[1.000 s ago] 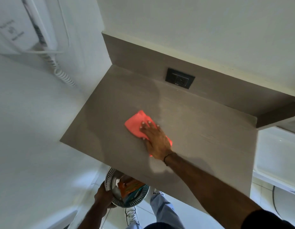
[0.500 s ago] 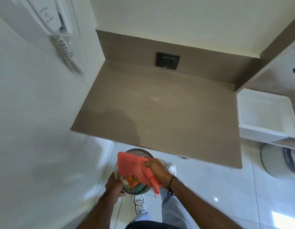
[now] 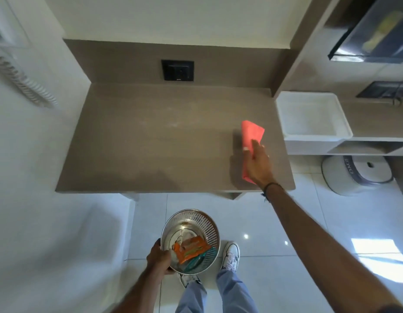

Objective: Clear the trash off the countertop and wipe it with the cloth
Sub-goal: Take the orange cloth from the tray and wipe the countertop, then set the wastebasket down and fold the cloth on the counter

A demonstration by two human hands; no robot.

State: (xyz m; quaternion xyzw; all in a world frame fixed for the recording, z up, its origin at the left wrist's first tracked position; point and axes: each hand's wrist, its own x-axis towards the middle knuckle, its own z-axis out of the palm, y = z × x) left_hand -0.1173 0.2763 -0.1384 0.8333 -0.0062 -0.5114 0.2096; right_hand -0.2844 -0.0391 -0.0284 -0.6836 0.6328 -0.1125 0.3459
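Observation:
My right hand [image 3: 259, 164] grips a coral-red cloth [image 3: 251, 132] over the right part of the brown countertop [image 3: 155, 141]; whether the cloth touches the surface I cannot tell. The counter surface carries no loose items, only faint pale smears near its middle. Below the counter's front edge, my left hand [image 3: 158, 259] holds the rim of a perforated metal waste bin [image 3: 190, 224]. Inside the bin lie an orange wrapper [image 3: 191, 247] and a teal packet [image 3: 200, 259].
A black wall socket [image 3: 178, 70] sits in the backsplash. A white tray [image 3: 313, 116] stands on a lower shelf right of the counter, with a round grey-white appliance [image 3: 356, 175] on the floor under it. A coiled phone cord [image 3: 22, 82] hangs on the left wall. My shoes stand on glossy white tiles.
The cloth was wiping the counter's middle, then was held over the bin half a second ago. Now my right hand has carried it up to the counter's right side. The left hand keeps the bin.

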